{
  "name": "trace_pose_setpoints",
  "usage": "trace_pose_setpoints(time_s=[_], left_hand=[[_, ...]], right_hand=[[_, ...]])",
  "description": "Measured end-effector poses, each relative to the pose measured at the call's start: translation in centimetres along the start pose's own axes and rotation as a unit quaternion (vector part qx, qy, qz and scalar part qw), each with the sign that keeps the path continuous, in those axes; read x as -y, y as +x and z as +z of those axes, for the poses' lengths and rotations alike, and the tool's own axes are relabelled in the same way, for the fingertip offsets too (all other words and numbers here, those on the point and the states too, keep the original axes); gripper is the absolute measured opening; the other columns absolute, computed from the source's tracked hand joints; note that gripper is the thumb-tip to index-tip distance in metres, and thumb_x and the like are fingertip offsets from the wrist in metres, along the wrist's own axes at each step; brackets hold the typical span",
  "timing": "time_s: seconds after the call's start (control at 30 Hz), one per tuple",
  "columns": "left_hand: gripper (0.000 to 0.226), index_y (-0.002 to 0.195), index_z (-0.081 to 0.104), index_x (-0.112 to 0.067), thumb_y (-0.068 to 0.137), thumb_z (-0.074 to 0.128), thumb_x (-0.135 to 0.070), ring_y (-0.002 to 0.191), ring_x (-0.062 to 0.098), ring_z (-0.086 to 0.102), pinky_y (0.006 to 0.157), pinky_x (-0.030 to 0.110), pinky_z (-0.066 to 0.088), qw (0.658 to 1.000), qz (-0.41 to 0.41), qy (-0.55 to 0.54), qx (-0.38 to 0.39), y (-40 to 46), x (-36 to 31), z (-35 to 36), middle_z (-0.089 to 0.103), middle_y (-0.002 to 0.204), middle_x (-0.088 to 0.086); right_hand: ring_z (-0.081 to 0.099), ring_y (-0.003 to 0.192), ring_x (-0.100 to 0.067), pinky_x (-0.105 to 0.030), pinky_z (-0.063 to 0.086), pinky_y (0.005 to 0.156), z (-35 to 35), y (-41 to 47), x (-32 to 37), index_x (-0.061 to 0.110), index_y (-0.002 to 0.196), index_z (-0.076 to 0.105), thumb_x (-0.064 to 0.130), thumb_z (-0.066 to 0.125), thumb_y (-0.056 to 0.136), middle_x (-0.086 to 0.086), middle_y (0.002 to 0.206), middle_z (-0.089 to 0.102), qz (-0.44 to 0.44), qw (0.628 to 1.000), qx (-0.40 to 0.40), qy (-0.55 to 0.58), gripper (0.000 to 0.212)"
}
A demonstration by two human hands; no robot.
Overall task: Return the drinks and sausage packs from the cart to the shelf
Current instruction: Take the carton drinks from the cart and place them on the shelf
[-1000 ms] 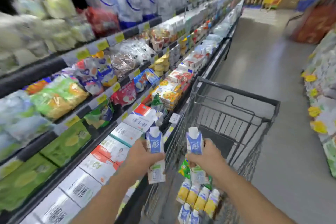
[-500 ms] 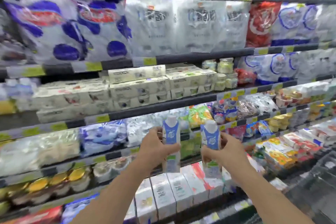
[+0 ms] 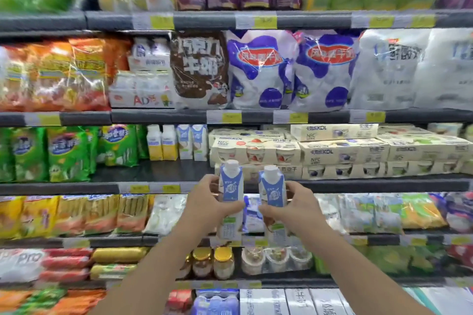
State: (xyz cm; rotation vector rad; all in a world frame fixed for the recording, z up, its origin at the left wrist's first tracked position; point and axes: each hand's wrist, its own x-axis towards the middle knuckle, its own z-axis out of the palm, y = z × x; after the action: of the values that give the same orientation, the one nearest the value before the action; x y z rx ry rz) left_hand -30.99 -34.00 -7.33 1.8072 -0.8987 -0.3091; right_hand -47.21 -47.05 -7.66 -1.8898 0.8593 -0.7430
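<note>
Blue-and-white coated paperboard made up both drink cartons, each a slim prism with a white screw cap on a sloped shoulder. The left hand [image 3: 212, 208] was curled round the left carton [image 3: 231, 202] at mid-body, thumb across the front and fingers behind, and the right hand [image 3: 294, 208] was clamped on the right carton [image 3: 273, 206] in the same way. The cartons stood upright and just beside each other, apparently not touching, raised in front of the shelf edge [image 3: 358, 185] at the centre of the view. By my judgement such cartons would be fairly light but full of liquid, stiff at the corners and yielding on the flat panels, with a smooth coating that could slip in a loose hold; the mid-body grip looked the sound place, well below the cap. At about eleven o'clock from the hands, matching blue cartons [image 3: 192, 142] stood at the back of that shelf beside yellow-bottomed bottles [image 3: 162, 143], with a bare dark patch of shelf board [image 3: 163, 170] in front of them. To my eye that gap was the likely home. Boxed yoghurt multipacks [image 3: 256, 152] were stacked at twelve to one o'clock.
</note>
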Motion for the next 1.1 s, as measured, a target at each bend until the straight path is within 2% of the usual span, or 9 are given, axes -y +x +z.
trace_pose_setpoints(time_s=[0.13, 0.3, 0.47, 0.6, 0.73, 0.87, 0.93, 1.0, 1.1], left_hand=[[0.053, 0.107, 0.057, -0.027, 0.066, 0.089, -0.035, 0.088, 0.009, 0.064, 0.07, 0.026, 0.054, 1.0, -0.019, 0.007, -0.024, 2.4, 3.6, -7.4, 0.063, 0.102, -0.006], [0.048, 0.1, 0.058, -0.03, 0.062, 0.088, -0.032, 0.085, 0.011, 0.066, 0.073, 0.035, 0.058, 0.996, -0.045, 0.026, -0.077, 5.2, 7.8, -13.3, 0.065, 0.098, -0.003], [0.049, 0.103, 0.06, -0.026, 0.063, 0.088, -0.028, 0.079, 0.011, 0.068, 0.063, 0.031, 0.058, 0.991, -0.046, 0.018, -0.125, 9.4, 9.4, -14.9, 0.07, 0.094, -0.002], [0.059, 0.107, 0.063, -0.023, 0.056, 0.09, -0.033, 0.084, 0.013, 0.069, 0.075, 0.041, 0.06, 0.983, -0.052, 0.003, -0.176, 12.5, 9.8, -14.7, 0.071, 0.094, -0.004], [0.069, 0.117, 0.062, -0.02, 0.056, 0.089, -0.037, 0.086, 0.013, 0.069, 0.08, 0.041, 0.06, 0.981, -0.046, 0.032, -0.183, 15.2, 9.4, -14.3, 0.071, 0.096, -0.004], [0.06, 0.108, 0.059, -0.025, 0.057, 0.09, -0.032, 0.09, 0.014, 0.069, 0.086, 0.04, 0.058, 0.982, -0.04, 0.036, -0.181, 18.2, 9.9, -13.6, 0.069, 0.096, -0.007], [0.057, 0.106, 0.06, -0.024, 0.058, 0.09, -0.031, 0.085, 0.011, 0.069, 0.083, 0.038, 0.059, 0.984, -0.037, 0.044, -0.168, 19.8, 10.1, -13.2, 0.07, 0.092, -0.009], [0.058, 0.109, 0.062, -0.022, 0.06, 0.09, -0.031, 0.076, 0.003, 0.065, 0.071, 0.024, 0.057, 0.986, -0.029, 0.047, -0.157, 21.3, 10.3, -12.9, 0.068, 0.086, -0.012], [0.048, 0.102, 0.058, -0.024, 0.066, 0.089, -0.026, 0.066, -0.008, 0.054, 0.052, 0.008, 0.042, 0.99, 0.001, 0.042, -0.133, 23.0, 10.3, -12.4, 0.058, 0.077, -0.021]], right_hand=[[0.064, 0.05, 0.009, -0.004, 0.041, 0.041, 7.5, 2.6, 4.1, 0.015, 0.098, 0.063, 0.01, 0.087, 0.073, 0.009, 0.078, 0.067, -0.008, 0.999, 0.038, -0.007, 0.035], [0.066, 0.074, -0.002, -0.011, 0.041, 0.054, 14.7, 5.6, 7.7, 0.022, 0.097, 0.067, 0.029, 0.09, 0.069, 0.01, 0.085, 0.072, -0.036, 0.997, 0.047, -0.039, 0.037], [0.063, 0.055, 0.008, -0.009, 0.042, 0.047, 17.9, 9.3, 9.3, 0.02, 0.086, 0.068, 0.022, 0.089, 0.072, 0.011, 0.075, 0.071, -0.045, 0.997, 0.051, -0.035, 0.025], [0.065, 0.068, -0.008, -0.019, 0.047, 0.054, 19.1, 12.7, 10.2, 0.016, 0.09, 0.067, 0.025, 0.087, 0.073, 0.006, 0.078, 0.071, -0.054, 0.997, 0.023, -0.048, 0.028], [0.071, 0.081, -0.017, -0.035, 0.058, 0.075, 20.4, 16.3, 10.3, 0.018, 0.089, 0.07, 0.031, 0.086, 0.069, 0.004, 0.083, 0.075, -0.065, 0.996, 0.012, -0.068, 0.029], [0.068, 0.083, -0.019, -0.041, 0.059, 0.074, 21.9, 18.9, 10.2, 0.018, 0.1, 0.059, 0.038, 0.082, 0.069, 0.004, 0.087, 0.069, -0.056, 0.995, -0.013, -0.078, 0.044], [0.065, 0.089, -0.022, -0.038, 0.055, 0.074, 22.6, 19.8, 10.2, 0.015, 0.11, 0.05, 0.034, 0.083, 0.074, 0.0, 0.098, 0.065, -0.038, 0.996, -0.028, -0.076, 0.052], [0.062, 0.1, -0.024, -0.042, 0.055, 0.084, 23.5, 20.7, 10.0, 0.013, 0.113, 0.045, 0.026, 0.083, 0.077, -0.005, 0.108, 0.061, -0.031, 0.996, -0.039, -0.07, 0.054], [0.057, 0.107, -0.022, -0.036, 0.051, 0.092, 24.4, 21.9, 9.7, 0.009, 0.117, 0.041, 0.016, 0.081, 0.081, -0.005, 0.11, 0.054, -0.024, 0.995, -0.058, -0.08, 0.054]])
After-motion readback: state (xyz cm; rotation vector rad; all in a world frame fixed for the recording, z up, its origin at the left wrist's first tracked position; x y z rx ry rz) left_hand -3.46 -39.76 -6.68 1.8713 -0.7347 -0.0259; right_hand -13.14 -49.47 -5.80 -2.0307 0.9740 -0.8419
